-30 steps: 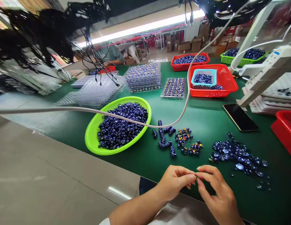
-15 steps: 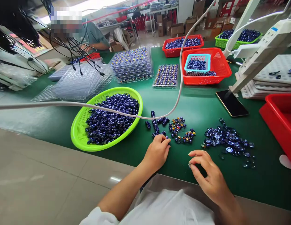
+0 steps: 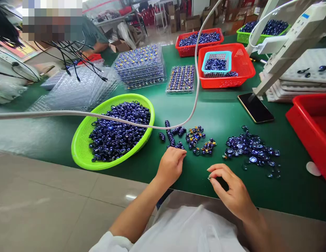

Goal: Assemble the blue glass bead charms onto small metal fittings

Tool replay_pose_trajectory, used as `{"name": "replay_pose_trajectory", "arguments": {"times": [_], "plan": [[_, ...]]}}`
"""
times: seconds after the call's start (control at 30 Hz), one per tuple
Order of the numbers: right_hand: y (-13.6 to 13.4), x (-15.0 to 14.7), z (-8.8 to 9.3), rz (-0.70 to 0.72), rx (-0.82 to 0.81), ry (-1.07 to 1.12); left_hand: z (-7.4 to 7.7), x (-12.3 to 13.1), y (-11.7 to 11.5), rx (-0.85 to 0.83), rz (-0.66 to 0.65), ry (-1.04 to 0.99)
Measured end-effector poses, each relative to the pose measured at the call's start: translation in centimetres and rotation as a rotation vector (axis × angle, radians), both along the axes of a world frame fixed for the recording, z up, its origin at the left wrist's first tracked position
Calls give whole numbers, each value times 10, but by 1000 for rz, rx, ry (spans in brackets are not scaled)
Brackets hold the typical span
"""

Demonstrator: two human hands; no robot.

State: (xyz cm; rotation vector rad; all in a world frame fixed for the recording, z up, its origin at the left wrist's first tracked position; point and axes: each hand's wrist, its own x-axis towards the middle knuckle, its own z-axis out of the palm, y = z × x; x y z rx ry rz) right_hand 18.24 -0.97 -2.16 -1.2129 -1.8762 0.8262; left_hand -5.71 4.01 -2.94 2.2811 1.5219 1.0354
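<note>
Cable (image 3: pixel 52 113) crosses green basket (image 3: pixel 82 140); room beside phone (image 3: pixel 255 107).

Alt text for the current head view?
The right hand pinches a tiny piece over a green table; the left hand is at rows of dark blue pieces. A lime basket of similar pieces stands left, a loose shiny pile right.

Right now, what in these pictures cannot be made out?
Whether the left hand holds anything: head view, the hand hides it.
What the small piece in the right hand is: head view, too small.
Right side of the nearest red bin: head view, cut off by the right edge.
Bottom of the green bowl, mostly: head view, under blue pieces.
</note>
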Motion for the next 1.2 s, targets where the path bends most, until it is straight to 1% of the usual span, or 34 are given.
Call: {"name": "replay_pose_trajectory", "arguments": {"times": [0.07,0.13,0.2,0.27,0.33,0.37,0.43,0.53,0.63,0.73,0.8,0.87,1.0,1.1,1.2], "plan": [[-1,-1,1,-24,35,17,3,2,-3,-18,48,-137],[-1,-3,3,-25,106,54,8,9,-7,-135,92,-324],[0,-7,6,19,188,77,14,21,-11,-367,87,-537],[1,-12,9,62,253,63,20,33,-13,-630,38,-747],[3,-17,10,56,298,25,23,44,-14,-803,-8,-904],[4,-18,10,42,313,1,24,48,-14,-847,-23,-956],[4,-17,9,12,332,-41,25,53,-15,-884,-46,-1010],[3,-13,8,-22,328,-65,23,54,-17,-916,-93,-1016],[1,-9,10,-18,285,-21,19,54,-21,-907,-105,-970],[0,-7,14,-37,154,59,16,53,-23,-842,-94,-882],[0,-5,16,-106,25,116,15,52,-25,-761,-105,-798],[1,-5,17,-170,-96,166,16,51,-26,-652,-147,-699],[3,-5,16,-177,-283,223,19,51,-28,-418,-285,-548],[5,-5,17,-186,-352,224,20,51,-27,-291,-346,-491],[6,-3,20,-175,-374,170,19,51,-26,-212,-377,-439]]}}
